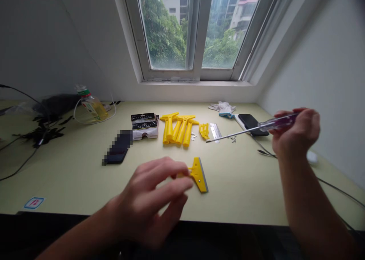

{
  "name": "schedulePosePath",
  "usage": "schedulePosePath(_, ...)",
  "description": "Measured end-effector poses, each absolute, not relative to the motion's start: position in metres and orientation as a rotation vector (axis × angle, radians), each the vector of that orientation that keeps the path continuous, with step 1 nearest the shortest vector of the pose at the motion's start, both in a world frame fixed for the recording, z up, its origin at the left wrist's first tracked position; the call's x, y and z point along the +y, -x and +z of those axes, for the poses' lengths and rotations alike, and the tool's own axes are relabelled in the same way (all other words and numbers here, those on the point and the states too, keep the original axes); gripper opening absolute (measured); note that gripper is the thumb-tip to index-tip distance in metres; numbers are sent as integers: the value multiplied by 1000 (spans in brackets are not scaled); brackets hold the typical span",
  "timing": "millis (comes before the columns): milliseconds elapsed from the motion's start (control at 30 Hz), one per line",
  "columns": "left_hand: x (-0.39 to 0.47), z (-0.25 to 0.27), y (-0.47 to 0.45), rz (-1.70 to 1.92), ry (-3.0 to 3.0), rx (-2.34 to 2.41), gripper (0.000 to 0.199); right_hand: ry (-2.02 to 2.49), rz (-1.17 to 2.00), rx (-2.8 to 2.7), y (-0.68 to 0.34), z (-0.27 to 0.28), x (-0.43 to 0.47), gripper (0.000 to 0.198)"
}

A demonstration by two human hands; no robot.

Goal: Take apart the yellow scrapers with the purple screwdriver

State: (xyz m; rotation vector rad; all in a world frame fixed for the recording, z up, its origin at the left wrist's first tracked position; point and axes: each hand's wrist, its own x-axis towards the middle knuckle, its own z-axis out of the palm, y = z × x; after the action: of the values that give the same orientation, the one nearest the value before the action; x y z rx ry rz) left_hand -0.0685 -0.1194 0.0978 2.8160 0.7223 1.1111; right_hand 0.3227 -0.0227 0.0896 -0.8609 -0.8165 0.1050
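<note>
My right hand (299, 132) is raised at the right, its fingers wrapped round the clear purple handle of a long-shafted screwdriver (239, 131). The screwdriver's tip points left over the desk. My left hand (158, 193) is held in front of a yellow scraper (199, 175), with fingertips bent together in a pinch. Whatever is between them, if anything, is too small or hidden to make out. The scraper's head has a grey blade along its right edge and one screw in it; my fingers cover its handle. Whether they touch it I cannot tell.
Behind lie several yellow scraper handles (179, 130), yellow clamp pieces (203, 131), blades (214, 132), small nuts (193, 136) and screws (234, 139). Black-and-white boxes (144, 126), a dark phone (118, 149), a bottle (92, 106), a glove (224, 108) and a power bank (251, 123) surround them.
</note>
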Motion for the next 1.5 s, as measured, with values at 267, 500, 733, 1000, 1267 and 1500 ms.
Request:
schedulePosePath(267,-53,16,37,266,-3013,800,41,742,-39,-1098,-239,113,-57,16)
schedulePosePath(500,-49,9,40,245,-3005,903,40,749,-9,-1129,-218,102,-48,15)
schedulePosePath(733,-51,9,40,245,-2999,932,41,874,-65,-1102,-218,101,-49,17)
schedulePosePath(1000,-52,10,38,227,-2993,935,43,903,-15,-1177,-224,96,-51,19)
schedulePosePath(1267,-54,10,38,207,-2994,945,43,936,-4,-1180,-229,93,-51,17)
schedulePosePath(1500,-55,11,37,187,-3018,954,44,994,-76,-1246,-225,95,-55,19)
